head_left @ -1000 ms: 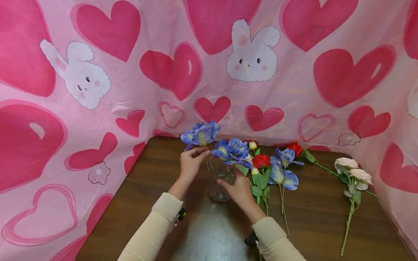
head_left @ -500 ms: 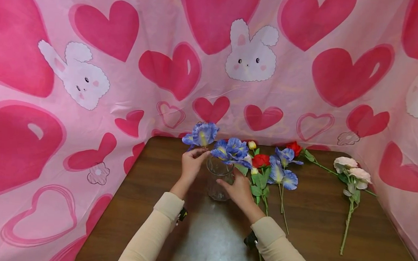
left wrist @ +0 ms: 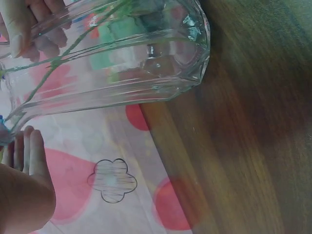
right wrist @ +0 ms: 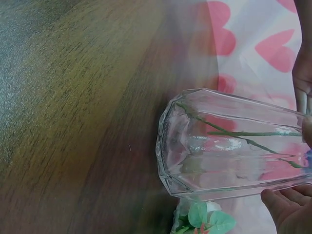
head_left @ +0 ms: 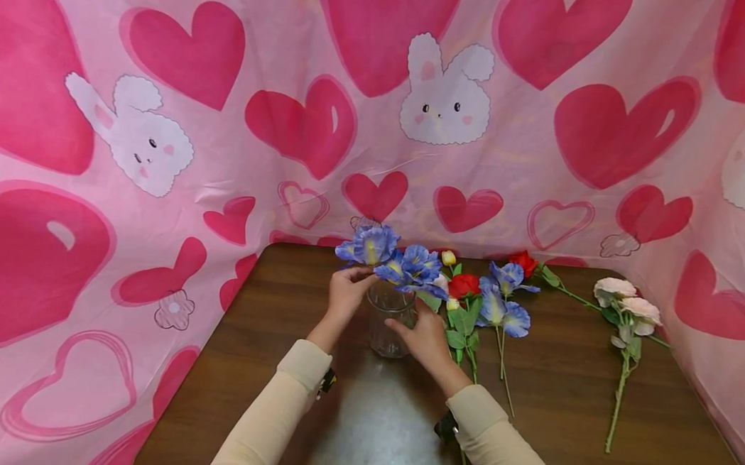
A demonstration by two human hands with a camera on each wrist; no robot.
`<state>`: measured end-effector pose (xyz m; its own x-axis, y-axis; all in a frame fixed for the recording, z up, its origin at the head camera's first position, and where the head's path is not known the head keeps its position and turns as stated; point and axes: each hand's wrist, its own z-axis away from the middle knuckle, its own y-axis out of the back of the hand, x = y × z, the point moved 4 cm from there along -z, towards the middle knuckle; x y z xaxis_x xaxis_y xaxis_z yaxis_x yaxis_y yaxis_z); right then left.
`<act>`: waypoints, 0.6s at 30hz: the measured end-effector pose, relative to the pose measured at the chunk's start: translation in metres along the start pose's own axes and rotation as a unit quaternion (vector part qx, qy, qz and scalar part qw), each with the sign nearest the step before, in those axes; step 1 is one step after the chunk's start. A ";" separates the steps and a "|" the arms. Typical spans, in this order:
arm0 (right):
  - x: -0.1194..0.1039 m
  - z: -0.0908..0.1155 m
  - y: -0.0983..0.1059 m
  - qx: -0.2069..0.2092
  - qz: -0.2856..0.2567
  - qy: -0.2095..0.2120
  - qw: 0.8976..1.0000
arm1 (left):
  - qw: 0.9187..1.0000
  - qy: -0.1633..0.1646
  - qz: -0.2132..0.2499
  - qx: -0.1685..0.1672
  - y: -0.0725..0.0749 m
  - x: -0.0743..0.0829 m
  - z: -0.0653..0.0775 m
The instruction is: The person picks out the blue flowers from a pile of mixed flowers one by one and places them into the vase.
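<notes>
A clear, faceted glass vase stands upright on the wooden table. My right hand grips its right side, thumb across the front. At the left of the rim, my left hand pinches a blue iris just below its blossom. Other blue iris blossoms lean out over the right of the rim. Through the glass in the right wrist view, two green stems cross inside; one reaches close to the base. The left wrist view has the left hand beside the vase mouth, its fingertips partly hidden.
Right of the vase lie a red rose with green leaves, small yellow buds and more blue irises. Another red rose lies behind them. Pale pink roses rest farther right. A pink heart-print cloth hangs behind the table.
My left hand has moved right and slightly down with the blue iris, bringing its blossom up against the other irises. My right hand keeps its grip on the vase.
</notes>
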<state>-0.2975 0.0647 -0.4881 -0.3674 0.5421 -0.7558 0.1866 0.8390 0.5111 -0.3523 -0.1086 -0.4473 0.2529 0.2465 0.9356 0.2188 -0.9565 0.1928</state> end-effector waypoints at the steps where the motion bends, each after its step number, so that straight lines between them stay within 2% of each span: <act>1: 0.000 0.000 0.000 0.000 -0.001 0.000 1.000 | 1.000 0.003 -0.005 -0.003 -0.001 0.000 0.000; 9: 0.000 0.001 0.000 -0.007 -0.014 -0.023 1.000 | 1.000 0.009 -0.023 -0.019 -0.003 0.000 -0.001; 18: -0.002 0.002 0.000 -0.011 -0.025 -0.028 0.999 | 0.999 0.021 -0.012 -0.022 -0.004 0.000 0.001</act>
<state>-0.2954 0.0641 -0.4875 -0.3239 0.5010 -0.8025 0.1487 0.8647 0.4798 -0.3523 -0.1049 -0.4488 0.2083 0.2644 0.9417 0.1832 -0.9563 0.2280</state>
